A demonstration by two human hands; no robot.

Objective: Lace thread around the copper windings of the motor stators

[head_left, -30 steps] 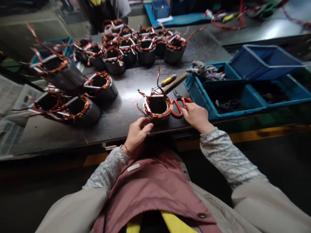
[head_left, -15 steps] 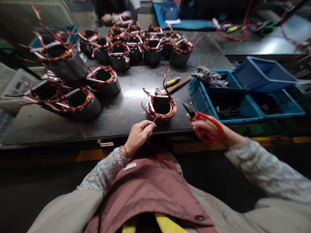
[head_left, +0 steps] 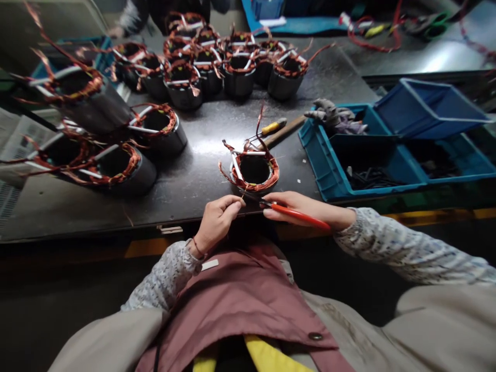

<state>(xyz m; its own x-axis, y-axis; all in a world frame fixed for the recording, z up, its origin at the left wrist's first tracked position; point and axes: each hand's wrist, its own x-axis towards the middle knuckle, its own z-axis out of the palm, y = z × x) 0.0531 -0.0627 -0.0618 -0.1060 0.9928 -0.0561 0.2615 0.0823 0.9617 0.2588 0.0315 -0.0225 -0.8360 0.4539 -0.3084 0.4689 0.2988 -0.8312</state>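
A motor stator (head_left: pixel 254 173) with copper windings and white sleeves stands upright near the table's front edge. Just in front of it, my left hand (head_left: pixel 220 219) pinches a thin cord that runs up to the winding. My right hand (head_left: pixel 294 206) is closed around red-handled scissors (head_left: pixel 298 213), their dark blades pointing left. The blade tips lie at the cord, just below the stator's rim; whether they touch it I cannot tell. Behind the stator lie a yellow-handled screwdriver (head_left: pixel 273 126) and a wooden handle (head_left: pixel 284 133).
Several more stators (head_left: pixel 182 85) are grouped at the back, and others are stacked at the left (head_left: pixel 96 106). A blue divided bin (head_left: pixel 323 170) on the right holds dark pieces and grey gloves (head_left: pixel 335 118). Another person's sleeve (head_left: pixel 132 18) shows at the far left back.
My right hand has moved left with the scissors, bringing the blades from beside the stator to the cord. My left hand keeps its pinch in nearly the same place.
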